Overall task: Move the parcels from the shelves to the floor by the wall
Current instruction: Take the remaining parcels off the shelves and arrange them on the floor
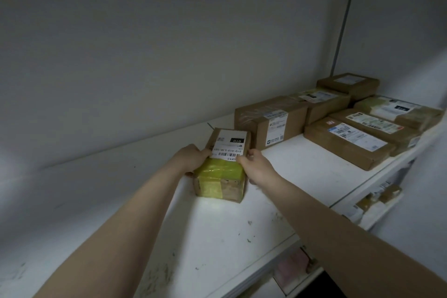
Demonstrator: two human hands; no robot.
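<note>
Cardboard parcel (221,167): yellow-taped, on the shelf (302,172) between both grips.
Left grip (193,158): clamped on its left side.
Right grip (256,167): clamped on its right side.
Other parcels (271,121): beyond the right grip, apart from it.

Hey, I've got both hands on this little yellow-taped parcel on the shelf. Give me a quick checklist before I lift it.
1. Left hand grips the yellow-taped parcel on its left side: ok.
2. Right hand grips its right side: ok.
3. Gap to the neighbouring brown box: cannot tell.
4. Nothing stacked on the parcel: ok.
5. Drop spot on the floor by the wall: cannot tell, out of view.
</note>
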